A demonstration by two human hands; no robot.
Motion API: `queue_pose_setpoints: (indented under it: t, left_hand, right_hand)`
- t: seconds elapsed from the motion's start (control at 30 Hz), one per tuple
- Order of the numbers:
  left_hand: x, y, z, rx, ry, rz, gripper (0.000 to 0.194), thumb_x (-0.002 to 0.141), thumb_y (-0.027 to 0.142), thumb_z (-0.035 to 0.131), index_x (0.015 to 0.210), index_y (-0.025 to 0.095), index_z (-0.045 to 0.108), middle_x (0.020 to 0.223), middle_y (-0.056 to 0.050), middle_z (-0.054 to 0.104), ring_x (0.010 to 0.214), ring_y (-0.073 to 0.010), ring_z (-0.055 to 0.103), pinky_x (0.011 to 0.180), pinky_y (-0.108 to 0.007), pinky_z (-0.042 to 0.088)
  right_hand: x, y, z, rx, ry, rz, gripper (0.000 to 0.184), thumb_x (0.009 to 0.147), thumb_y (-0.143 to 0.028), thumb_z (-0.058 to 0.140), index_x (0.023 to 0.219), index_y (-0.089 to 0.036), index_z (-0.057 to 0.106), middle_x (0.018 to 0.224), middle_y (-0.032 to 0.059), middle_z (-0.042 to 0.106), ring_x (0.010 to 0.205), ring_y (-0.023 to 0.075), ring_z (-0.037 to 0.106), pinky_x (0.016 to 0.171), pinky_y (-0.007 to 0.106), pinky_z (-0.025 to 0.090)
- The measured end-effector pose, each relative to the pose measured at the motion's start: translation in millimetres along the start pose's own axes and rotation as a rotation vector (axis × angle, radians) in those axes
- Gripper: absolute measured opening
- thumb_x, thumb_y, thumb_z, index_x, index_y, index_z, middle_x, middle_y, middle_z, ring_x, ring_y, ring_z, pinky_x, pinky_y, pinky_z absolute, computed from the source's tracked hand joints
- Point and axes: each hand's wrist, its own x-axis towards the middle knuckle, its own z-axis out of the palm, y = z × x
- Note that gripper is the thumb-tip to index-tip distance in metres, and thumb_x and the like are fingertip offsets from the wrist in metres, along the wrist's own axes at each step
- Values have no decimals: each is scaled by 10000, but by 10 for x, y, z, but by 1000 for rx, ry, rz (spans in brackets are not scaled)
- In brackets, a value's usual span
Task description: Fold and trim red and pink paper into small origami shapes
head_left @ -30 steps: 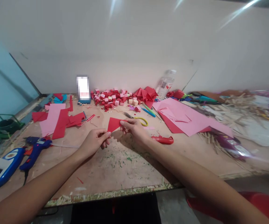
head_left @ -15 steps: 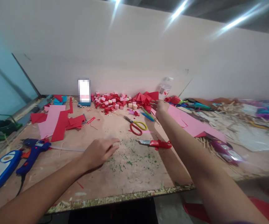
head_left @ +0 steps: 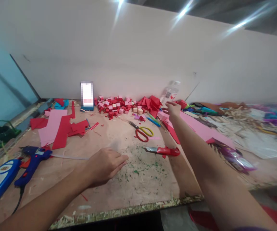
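Note:
Resting on the table is my left hand [head_left: 108, 165], its fingers loosely stretched out and nothing visible in them. A clear glue stick [head_left: 71, 157] runs from the blue glue gun [head_left: 34, 162] towards that wrist. My right hand [head_left: 174, 108] reaches to the back of the table with fingers apart, close to folded red paper pieces [head_left: 153, 103] and a clear plastic bottle [head_left: 170, 91]. Pink paper sheets [head_left: 201, 130] lie beneath and beside the right forearm. Between the hands are scissors [head_left: 142, 133] with red and yellow handles and a red-handled utility knife [head_left: 163, 150].
Small red and pink paper cubes [head_left: 116, 104] are heaped along the wall, right of a propped phone [head_left: 87, 94]. Red and pink paper cuttings [head_left: 61, 128] lie at left. A purple package [head_left: 237, 158] and scattered sticks [head_left: 234, 112] are at right.
My right hand has moved slightly right, away from the red folded paper. My left hand has shifted a little right and down. The view has tilted slightly.

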Motion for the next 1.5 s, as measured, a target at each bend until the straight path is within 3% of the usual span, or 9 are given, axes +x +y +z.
queue_pose_setpoints:
  t: [0.13, 0.2, 0.37, 0.53, 0.73, 0.87, 1.1, 1.3, 1.5]
  left_hand:
    - [-7, 24, -24, 26, -40, 23, 309, 1077, 273, 373, 1020, 180, 662, 750, -36, 670, 695, -175, 628, 723, -320, 459]
    - [-15, 39, -38, 37, -47, 18, 300, 1074, 280, 385, 985, 188, 656, 747, -28, 661, 695, -181, 619, 721, -332, 445]
    - [-28, 30, -56, 33, -66, 0, 303, 1069, 277, 404, 928, 190, 658, 761, -27, 672, 712, -180, 623, 708, -329, 410]
    - [-25, -23, -47, 34, -76, -3, 343, 1077, 288, 380, 908, 186, 660, 790, -38, 706, 712, -170, 633, 686, -317, 390]
    - [-24, -20, -48, 38, -99, -3, 346, 1076, 285, 382, 874, 183, 643, 769, -34, 690, 701, -172, 626, 679, -320, 384]
    - [-18, 12, -85, 46, -112, -3, 334, 1072, 278, 396, 866, 183, 640, 774, -34, 687, 705, -173, 623, 678, -323, 378]
    - [-2, 65, -159, 36, -104, -7, 339, 1069, 263, 393, 836, 174, 623, 766, -35, 671, 677, -162, 601, 688, -318, 383]
    - [-15, 47, -119, 47, -119, -5, 336, 1067, 269, 392, 828, 177, 610, 769, -36, 669, 689, -166, 603, 692, -312, 380]
    - [-28, 28, -94, 53, -117, 7, 328, 1064, 276, 399, 834, 183, 613, 760, -34, 662, 682, -169, 597, 687, -319, 375]
  right_hand:
    - [-80, 31, -440, -222, -127, 15, 212, 739, -216, 786, 931, -131, 758, 808, 100, 740, 725, 225, 716, 734, 376, 617]
    - [-140, 64, -641, -421, -267, -7, 292, 645, -250, 865, 905, -141, 789, 873, 126, 777, 886, 318, 738, 889, 457, 588]
    - [-285, 215, -934, -986, -534, -210, 769, 802, -449, 748, 1476, -121, 573, 1520, 205, 557, 1329, 369, 590, 1097, 439, 467]
    - [-373, 330, -1017, -1083, -481, -138, 840, 821, -406, 731, 1543, -64, 474, 1433, 243, 623, 1259, 366, 638, 1017, 409, 501]
    - [-444, 254, -1053, -1121, -472, -132, 441, 884, -302, 620, 1289, -166, 730, 1252, 130, 753, 1085, 282, 708, 911, 321, 519]
    - [-485, 48, -1128, -1202, -374, -113, 301, 849, -205, 601, 1068, -168, 803, 1136, 163, 773, 1034, 334, 713, 858, 379, 526]
    - [-690, -316, -1163, -1300, -187, -222, 321, 886, -165, 529, 1102, -132, 764, 1181, 253, 720, 1105, 401, 676, 880, 465, 503]
    - [-766, -285, -1214, -1325, -33, -327, 406, 933, -118, 403, 1145, -57, 743, 1162, 305, 710, 1151, 409, 656, 934, 469, 457]
    - [-766, 58, -1205, -1276, -222, -218, 312, 933, -294, 565, 1079, -154, 803, 1097, 212, 772, 1014, 358, 715, 809, 395, 516]
